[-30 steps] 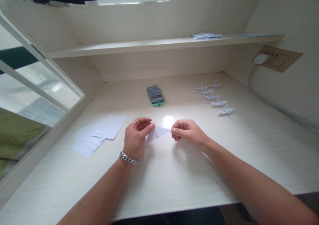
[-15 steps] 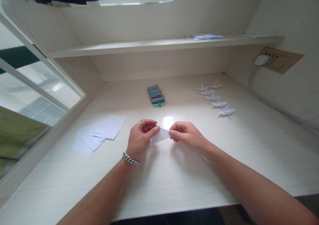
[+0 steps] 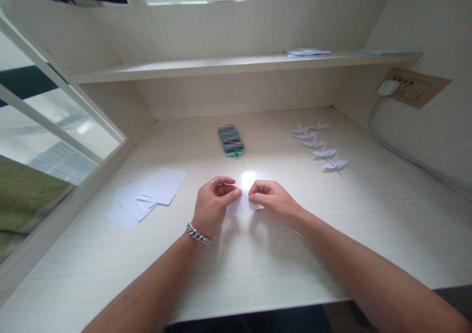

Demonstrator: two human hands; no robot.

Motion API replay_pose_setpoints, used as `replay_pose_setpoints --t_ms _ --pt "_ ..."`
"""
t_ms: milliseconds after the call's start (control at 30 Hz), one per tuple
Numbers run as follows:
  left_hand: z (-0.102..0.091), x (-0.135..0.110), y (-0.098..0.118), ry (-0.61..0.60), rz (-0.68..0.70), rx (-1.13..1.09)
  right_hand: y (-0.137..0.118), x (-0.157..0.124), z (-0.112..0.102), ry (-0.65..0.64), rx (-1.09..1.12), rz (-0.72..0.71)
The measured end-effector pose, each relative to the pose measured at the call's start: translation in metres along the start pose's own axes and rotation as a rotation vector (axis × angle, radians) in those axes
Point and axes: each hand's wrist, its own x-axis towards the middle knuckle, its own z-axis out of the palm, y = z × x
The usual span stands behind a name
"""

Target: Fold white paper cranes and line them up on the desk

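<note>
A small folded piece of white paper [image 3: 243, 204] is held between my two hands, just above the desk. My left hand [image 3: 216, 203], with a ring and a chain bracelet, pinches its left part between thumb and fingers. My right hand [image 3: 275, 198] pinches the right part, fingers curled. Some of the paper is hidden behind the fingers, and its exact folds are blurred. To the left lie several loose white paper sheets [image 3: 165, 183], overlapping. At the right back stand several folded paper cranes [image 3: 335, 164] in a slanting row.
A blurred-out dark device with a green edge [image 3: 231, 141] lies at the desk's middle back. Papers [image 3: 308, 53] rest on the shelf [image 3: 202, 71] above. A white plug [image 3: 388, 87] sits in the wall socket, its grey cable [image 3: 409, 160] running down the right side.
My left hand has moved slightly right, nearer my right hand. The paper between them has turned, and its right part now shows below my right fingers.
</note>
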Motion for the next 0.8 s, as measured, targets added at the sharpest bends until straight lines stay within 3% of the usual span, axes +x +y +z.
replay_pose_setpoints --t_ms 167,333,500,800 --pt "-0.006 0.003 0.009 0.108 -0.015 -0.057 0.0 -0.001 -0.005 -0.021 0.062 -0.003" --pt "-0.009 0.005 0.014 0.134 -0.006 -0.072 -0.006 -0.003 -0.008 -0.021 0.05 -0.004" --pt "-0.021 0.011 0.016 0.226 0.1 -0.128 -0.009 -0.004 -0.013 0.019 0.085 -0.002" --pt "-0.017 0.007 0.009 0.11 0.16 -0.041 -0.008 -0.004 -0.017 0.079 0.05 -0.032"
